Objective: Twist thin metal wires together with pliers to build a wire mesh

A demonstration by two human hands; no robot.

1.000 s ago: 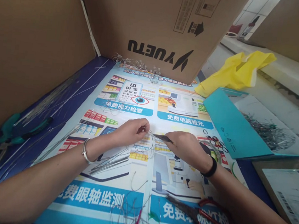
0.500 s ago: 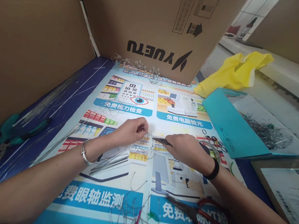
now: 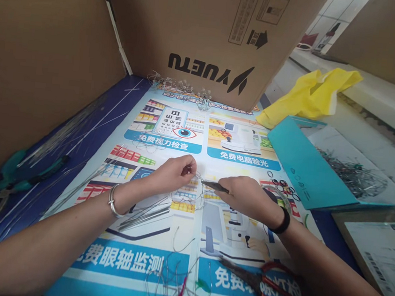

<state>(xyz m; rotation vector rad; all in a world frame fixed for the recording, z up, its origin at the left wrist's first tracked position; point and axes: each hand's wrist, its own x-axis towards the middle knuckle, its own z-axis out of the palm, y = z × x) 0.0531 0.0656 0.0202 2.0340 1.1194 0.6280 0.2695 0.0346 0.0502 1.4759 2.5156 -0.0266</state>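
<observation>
My left hand (image 3: 179, 170) is closed in a pinch, thumb against finger, on a thin wire (image 3: 199, 176) that leaves the fingertips in fine loops. My right hand (image 3: 247, 195) is wrapped round a dark pointed tool (image 3: 216, 186). Its handles are hidden in the palm, so I cannot tell whether it is pliers or tweezers. Its tip points left and meets the wire close to my left fingertips. Beneath both hands lies a printed poster (image 3: 193, 234). Straight cut wires (image 3: 146, 218) rest just below my left wrist.
Red-handled scissors (image 3: 261, 284) lie near bent wire hooks (image 3: 169, 281) in front. Teal-handled pliers (image 3: 10, 180) are at left. On the right are black rings (image 3: 283, 183), a teal box (image 3: 312, 165) with tangled wire pieces, a packet (image 3: 377, 251) and yellow cloth (image 3: 309, 96). Cardboard (image 3: 203, 26) stands behind.
Almost nothing differs. Both hands keep their place, with the tool tip still at the wire; only a very slight shift of my right hand shows.
</observation>
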